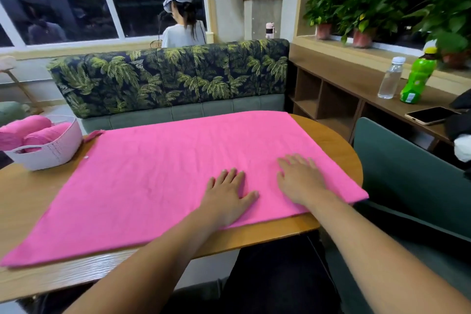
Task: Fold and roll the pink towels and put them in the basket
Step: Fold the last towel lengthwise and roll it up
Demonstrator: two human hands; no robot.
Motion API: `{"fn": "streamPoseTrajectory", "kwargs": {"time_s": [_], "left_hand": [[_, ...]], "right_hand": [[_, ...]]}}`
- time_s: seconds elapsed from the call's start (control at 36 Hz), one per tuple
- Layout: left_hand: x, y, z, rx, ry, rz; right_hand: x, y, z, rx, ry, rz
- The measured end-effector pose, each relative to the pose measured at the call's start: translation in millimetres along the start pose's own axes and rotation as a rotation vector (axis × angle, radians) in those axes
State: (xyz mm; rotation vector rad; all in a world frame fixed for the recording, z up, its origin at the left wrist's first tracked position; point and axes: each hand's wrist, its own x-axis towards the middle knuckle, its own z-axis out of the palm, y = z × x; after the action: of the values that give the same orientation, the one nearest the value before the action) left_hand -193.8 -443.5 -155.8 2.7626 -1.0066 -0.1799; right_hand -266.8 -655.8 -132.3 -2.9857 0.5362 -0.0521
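A pink towel (163, 181) lies spread flat over most of the wooden tabletop (33, 201), reaching from the far edge to the near edge, with its near left corner hanging just past the near edge and its right corner past the rounded right end. Both hands lie on the towel's near right part, side by side and a little apart. The left hand (229, 196) rests palm down with fingers straight and slightly spread, holding nothing. The right hand (300, 178) also lies flat, fingers extended toward the far edge, gripping nothing.

At the far left corner of the tabletop stands a white basket (48, 153), just beside the towel's far left corner, and two rolled pink towels (30, 130) lie in it.

Beyond the far edge stands a sofa (168, 81) with a palm-leaf back, and a person (182, 25) sits behind it. To the right, on a wooden shelf (356, 84), stand a clear bottle (390, 79) and a green bottle (418, 76), with a phone (430, 115) lying near them. Potted plants (356, 13) line the windowsill above.
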Motion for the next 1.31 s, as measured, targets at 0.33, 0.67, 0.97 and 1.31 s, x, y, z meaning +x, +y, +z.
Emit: {"fn": "streamPoseTrajectory", "kwargs": {"time_s": [0.33, 0.67, 0.97, 1.31], "left_hand": [[-49.7, -153.8, -32.6, 0.018, 0.047, -0.289], [-196.9, -298.4, -55.2, 0.075, 0.046, -0.652], [-124.5, -205.3, -50.6, -0.033, 0.122, -0.416], [-114.6, -157.8, -20.9, 0.029, 0.006, -0.246]], "right_hand": [[3.9, -97.9, 36.7, 0.060, -0.125, -0.181], [2.3, -101.8, 40.2, 0.010, -0.100, -0.184], [-28.3, -193.1, 35.8, 0.044, -0.134, -0.306], [-50.0, -121.4, 35.0, 0.008, -0.188, -0.216]]}}
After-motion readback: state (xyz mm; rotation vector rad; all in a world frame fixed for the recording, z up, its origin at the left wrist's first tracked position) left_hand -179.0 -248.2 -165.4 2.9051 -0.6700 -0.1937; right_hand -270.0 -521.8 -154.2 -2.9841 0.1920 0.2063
